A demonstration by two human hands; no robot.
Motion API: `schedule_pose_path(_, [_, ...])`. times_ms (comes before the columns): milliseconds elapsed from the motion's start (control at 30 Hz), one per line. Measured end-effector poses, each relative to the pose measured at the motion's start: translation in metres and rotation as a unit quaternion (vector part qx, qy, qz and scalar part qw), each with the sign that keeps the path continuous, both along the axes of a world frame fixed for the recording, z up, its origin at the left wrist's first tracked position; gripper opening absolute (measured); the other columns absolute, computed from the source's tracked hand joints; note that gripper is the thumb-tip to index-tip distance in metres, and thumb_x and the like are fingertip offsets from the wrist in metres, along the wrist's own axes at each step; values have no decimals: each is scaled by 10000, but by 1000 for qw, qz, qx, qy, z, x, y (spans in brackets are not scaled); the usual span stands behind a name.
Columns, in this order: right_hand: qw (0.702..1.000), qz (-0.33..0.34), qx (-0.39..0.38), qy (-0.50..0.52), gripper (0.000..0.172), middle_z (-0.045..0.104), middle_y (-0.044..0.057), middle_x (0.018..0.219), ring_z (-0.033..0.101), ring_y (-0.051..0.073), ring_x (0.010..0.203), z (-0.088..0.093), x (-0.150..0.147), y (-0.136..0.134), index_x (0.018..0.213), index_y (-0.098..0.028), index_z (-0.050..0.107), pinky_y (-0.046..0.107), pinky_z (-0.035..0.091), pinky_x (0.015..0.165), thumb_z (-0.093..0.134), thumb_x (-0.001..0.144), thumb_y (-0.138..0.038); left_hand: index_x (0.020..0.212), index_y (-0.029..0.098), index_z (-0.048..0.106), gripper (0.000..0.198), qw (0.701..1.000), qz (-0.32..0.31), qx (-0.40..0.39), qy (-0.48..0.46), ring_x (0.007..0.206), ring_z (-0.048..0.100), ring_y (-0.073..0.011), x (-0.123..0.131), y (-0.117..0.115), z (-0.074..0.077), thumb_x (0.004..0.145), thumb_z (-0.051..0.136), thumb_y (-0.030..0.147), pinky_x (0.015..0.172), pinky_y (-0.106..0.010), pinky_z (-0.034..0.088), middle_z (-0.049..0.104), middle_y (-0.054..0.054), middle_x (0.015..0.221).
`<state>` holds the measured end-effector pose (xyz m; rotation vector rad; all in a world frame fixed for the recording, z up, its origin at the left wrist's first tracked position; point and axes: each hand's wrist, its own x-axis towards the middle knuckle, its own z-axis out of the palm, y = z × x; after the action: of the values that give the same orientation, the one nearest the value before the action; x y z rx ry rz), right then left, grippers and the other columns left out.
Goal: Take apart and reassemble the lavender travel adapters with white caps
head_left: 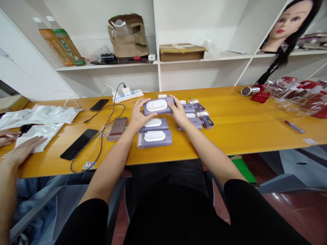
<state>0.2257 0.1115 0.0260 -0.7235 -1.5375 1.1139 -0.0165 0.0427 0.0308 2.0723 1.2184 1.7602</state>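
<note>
Both hands grip one flat purple brush (pixel 156 105) with a white oval bristle pad facing up. My left hand (pixel 139 117) wraps its left end, thumb along the near edge. At the other end is my right hand (pixel 178 111), its thumb on the top face. Just below them, two similar purple brushes lie on the table, a nearer brush (pixel 154 136) and a farther brush (pixel 154 124) partly under my left hand. To the right of my right hand sit purple housings (pixel 194 123) with loose white parts and a purple end piece (pixel 208 121).
On the yellow table (pixel 230 129) lie phones, including a black phone (pixel 79 144), a cable and a power strip (pixel 127 96). A co-worker's hand (pixel 25 149) rests on white packets at far left. Bagged red items (pixel 304 92) and a grater drum (pixel 250 90) stand right.
</note>
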Motion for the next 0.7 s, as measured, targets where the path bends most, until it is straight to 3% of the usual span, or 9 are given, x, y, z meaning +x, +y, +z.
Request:
schedule_pose_path(100, [995, 102, -16, -15, 1178, 514, 120, 1832, 633, 411, 1576, 4, 7, -1, 1800, -380, 384, 658, 636, 1228, 910, 827, -788, 1433, 235, 809, 870, 1000, -20, -2, -17, 1395, 718, -382, -6, 3, 1, 737, 1048, 700, 1254, -562, 582, 751, -166, 1447])
schedule_pose_path(267, [983, 103, 104, -113, 1440, 499, 196, 1824, 508, 433, 1685, 6, 18, -2, 1830, -275, 307, 652, 334, 1462, 1061, 680, -705, 1427, 243, 818, 882, 999, -34, 4, -19, 1400, 724, -384, -14, 7, -3, 718, 1067, 705, 1258, -574, 577, 771, -163, 1426])
schedule_pose_path(467, [981, 106, 103, -128, 1252, 589, 157, 1734, 579, 411, 1614, 4, 20, -2, 1746, -332, 402, 660, 401, 1421, 1039, 718, -655, 1449, 253, 811, 872, 998, -57, 11, -14, 1407, 725, -374, -14, 9, -6, 739, 1068, 688, 1264, -577, 576, 762, -161, 1456])
schedule_pose_path(700, [982, 132, 72, -111, 1225, 613, 166, 1659, 603, 408, 1565, 6, 23, -3, 1660, -295, 420, 638, 434, 1396, 1071, 664, -584, 1462, 259, 796, 864, 998, -60, 15, -23, 1399, 722, -367, -6, 7, -9, 757, 1063, 681, 1252, -564, 587, 740, -154, 1448])
